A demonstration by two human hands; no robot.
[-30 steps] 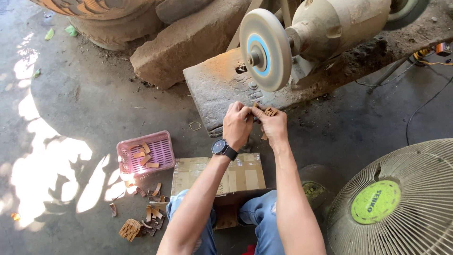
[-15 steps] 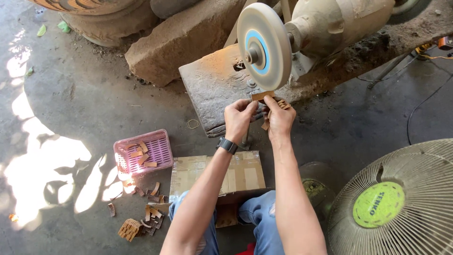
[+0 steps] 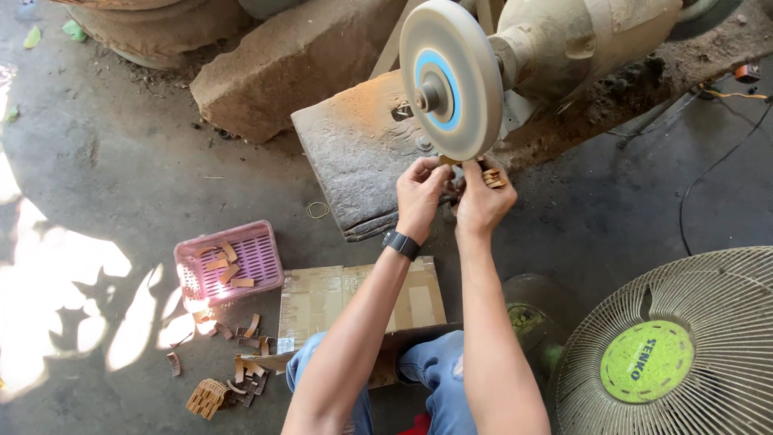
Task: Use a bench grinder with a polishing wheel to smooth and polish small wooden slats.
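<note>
A white grinding wheel (image 3: 452,76) with a blue centre spins on a dusty bench motor (image 3: 564,40). Both my hands hold a small wooden piece (image 3: 451,161) up against the wheel's lower rim. My left hand (image 3: 420,193), with a black watch on the wrist, pinches the piece from the left. My right hand (image 3: 481,200) grips it from the right and also keeps a small stack of wooden pieces (image 3: 493,178) between its fingers.
A pink basket (image 3: 229,262) with wooden pieces sits on the floor at left, with more pieces (image 3: 221,379) scattered below it. A cardboard box (image 3: 358,298) lies at my knees. A fan grille (image 3: 676,346) stands at lower right. A metal plate (image 3: 354,153) and stone block (image 3: 290,64) lie behind.
Both hands have risen from above the metal plate to the wheel's lower rim, bringing the wooden piece against it. The camera has drawn closer.
</note>
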